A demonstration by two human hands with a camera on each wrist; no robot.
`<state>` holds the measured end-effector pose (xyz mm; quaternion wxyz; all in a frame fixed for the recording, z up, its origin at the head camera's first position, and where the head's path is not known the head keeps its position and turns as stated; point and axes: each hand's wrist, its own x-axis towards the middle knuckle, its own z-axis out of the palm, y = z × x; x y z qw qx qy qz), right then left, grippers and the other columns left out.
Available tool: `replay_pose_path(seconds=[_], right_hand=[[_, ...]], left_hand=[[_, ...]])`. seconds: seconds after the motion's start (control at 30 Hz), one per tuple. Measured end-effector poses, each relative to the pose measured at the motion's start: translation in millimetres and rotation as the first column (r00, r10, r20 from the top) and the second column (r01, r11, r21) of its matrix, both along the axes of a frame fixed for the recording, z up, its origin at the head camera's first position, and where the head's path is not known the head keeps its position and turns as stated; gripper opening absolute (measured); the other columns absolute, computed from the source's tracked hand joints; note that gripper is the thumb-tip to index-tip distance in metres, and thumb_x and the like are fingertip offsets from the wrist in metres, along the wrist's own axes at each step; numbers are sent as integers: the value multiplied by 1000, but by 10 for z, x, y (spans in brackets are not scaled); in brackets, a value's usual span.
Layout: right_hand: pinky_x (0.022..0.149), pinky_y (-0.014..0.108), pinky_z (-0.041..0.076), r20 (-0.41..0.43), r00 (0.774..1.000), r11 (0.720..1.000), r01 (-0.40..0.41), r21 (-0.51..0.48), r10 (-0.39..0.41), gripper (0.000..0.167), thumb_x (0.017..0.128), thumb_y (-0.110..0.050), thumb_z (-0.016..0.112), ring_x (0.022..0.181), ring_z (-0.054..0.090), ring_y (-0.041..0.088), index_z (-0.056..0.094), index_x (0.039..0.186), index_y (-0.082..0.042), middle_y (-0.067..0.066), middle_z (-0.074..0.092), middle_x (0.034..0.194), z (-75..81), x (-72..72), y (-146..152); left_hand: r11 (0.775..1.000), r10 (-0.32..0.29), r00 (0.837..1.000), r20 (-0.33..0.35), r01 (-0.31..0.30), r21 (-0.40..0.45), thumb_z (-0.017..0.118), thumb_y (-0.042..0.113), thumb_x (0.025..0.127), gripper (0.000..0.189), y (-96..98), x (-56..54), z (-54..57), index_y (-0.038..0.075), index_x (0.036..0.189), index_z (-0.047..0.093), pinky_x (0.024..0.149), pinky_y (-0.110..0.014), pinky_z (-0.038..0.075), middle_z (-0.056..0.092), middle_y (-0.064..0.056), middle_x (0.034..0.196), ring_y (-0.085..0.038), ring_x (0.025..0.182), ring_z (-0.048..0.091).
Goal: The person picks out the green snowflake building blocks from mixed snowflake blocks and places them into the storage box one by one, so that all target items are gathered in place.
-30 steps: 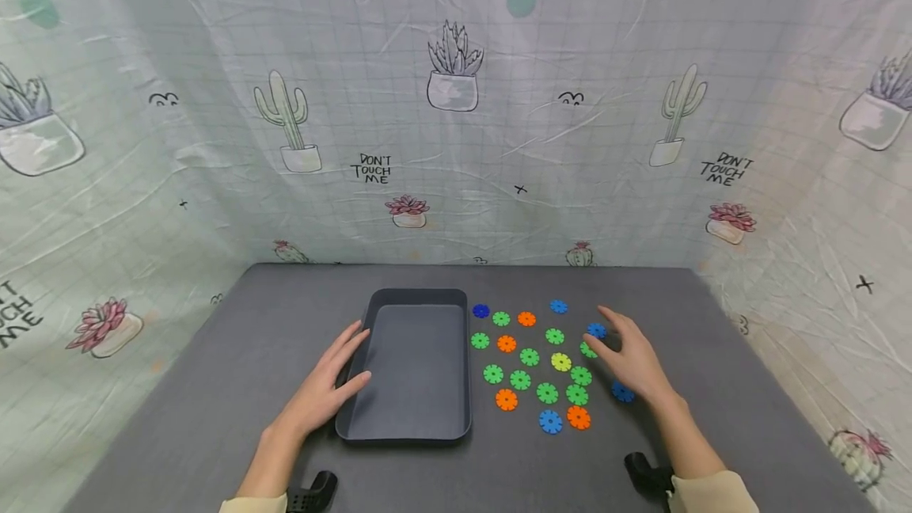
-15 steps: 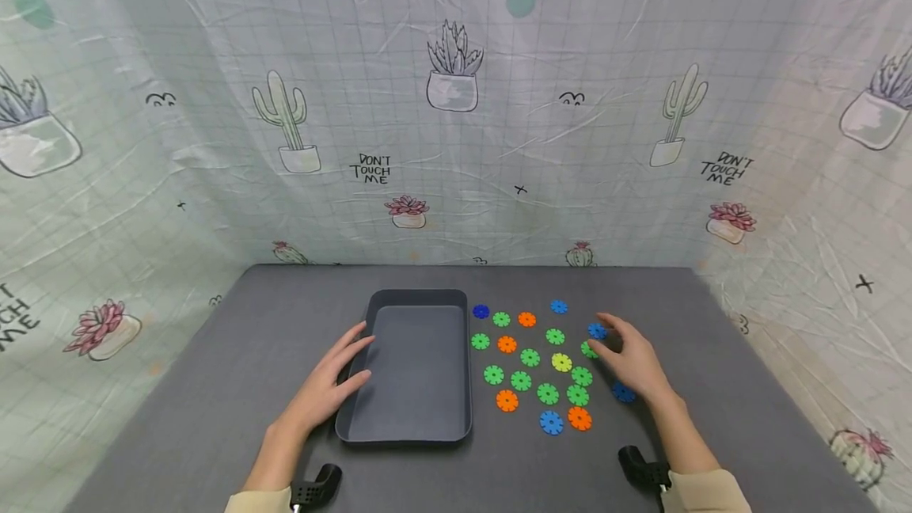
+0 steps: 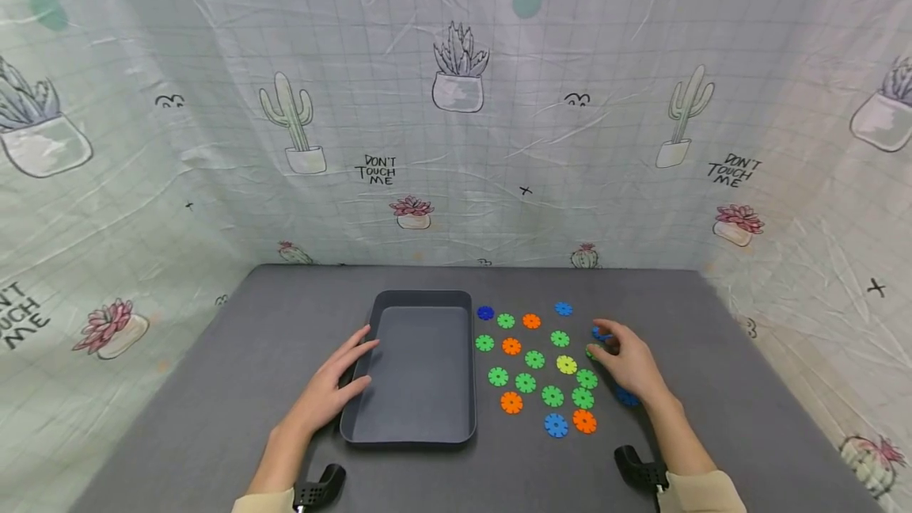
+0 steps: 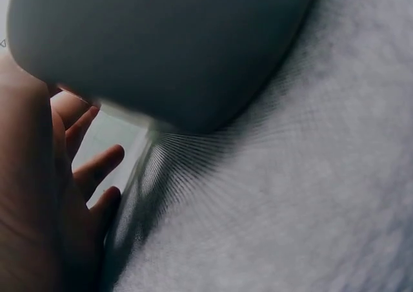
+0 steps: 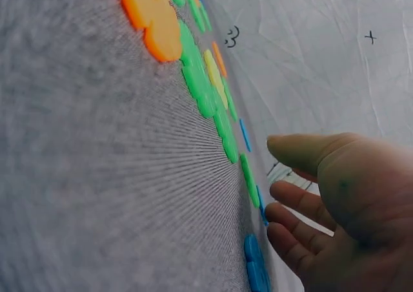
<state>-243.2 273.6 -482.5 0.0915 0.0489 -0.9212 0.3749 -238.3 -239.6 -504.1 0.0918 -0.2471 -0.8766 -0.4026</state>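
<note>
My left hand [image 3: 324, 390] rests at the left side of a dark grey tray [image 3: 420, 370], fingers spread and fingertips over its rim. In the left wrist view, the tray wall [image 4: 161, 53] hides part of that hand. On the right, my right hand [image 3: 634, 362] hovers low with thumb and index finger apart, reaching around a blue notched disc [image 3: 598, 332]. The index finger covers part of that disc. A green notched disc [image 3: 590, 352] lies by the thumb tip, partly hidden. Another blue disc [image 3: 627, 397] sits beneath the wrist. Gently bent fingers [image 5: 300, 201] show in the right wrist view.
Flat notched discs lie scattered between tray and right hand: several green ones [image 3: 534, 359], a yellow one [image 3: 566, 364], several orange ones [image 3: 511, 402] and blue ones [image 3: 556, 425]. A printed cloth [image 3: 456, 149] hangs behind the grey table [image 3: 306, 299].
My right hand has come down towards the blue disc, its thumb and index finger drawing closer together. The left fingertips have shifted slightly further over the tray rim.
</note>
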Motion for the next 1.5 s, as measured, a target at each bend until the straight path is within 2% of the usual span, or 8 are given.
replay_pose_path(seconds=[0.3,0.53,0.7,0.83,1.0,1.5], right_hand=[[89,58,46,-15,1000,1000,-1,23,1,48,96,-10,67,109,56,45,53,139,7,28,56,125,-26,-32,20],[89,57,46,-9,1000,999,7,46,-6,47,95,-9,68,108,57,44,55,136,8,29,56,125,-50,18,40],[87,57,47,-18,1000,998,13,66,-11,45,93,-7,70,103,58,42,57,133,10,26,58,117,-48,53,53],[85,56,48,-7,1000,996,12,89,-11,43,92,-6,71,100,60,42,58,129,12,26,60,114,-59,72,60],[86,56,49,-3,1000,996,-4,92,4,42,92,-7,71,102,60,43,59,127,12,26,60,114,-66,48,42],[82,53,49,48,999,992,-4,128,-2,35,91,-7,72,95,59,36,64,121,10,20,62,107,9,10,-15]], left_hand=[[1000,-6,1000,-6,6,2,67,21,97,56,16,-27,13,11,149,51,104,-71,26,28,-6,164,-40,147,27],[1000,-21,1000,-3,21,11,69,17,94,56,46,-24,33,9,148,53,105,-69,27,29,-6,164,-39,147,27],[999,-33,999,19,33,22,68,18,95,56,62,-21,19,9,148,52,106,-70,26,28,-6,164,-39,148,26],[999,-42,998,50,40,36,67,19,97,55,63,-6,-13,9,149,51,105,-71,25,27,-7,165,-40,148,24],[998,-36,998,52,33,52,67,18,97,55,42,10,-34,9,148,51,105,-72,25,28,-9,164,-41,148,25],[998,-32,998,45,29,55,68,18,96,55,9,-4,8,8,148,52,105,-72,25,28,-8,164,-41,147,25]])
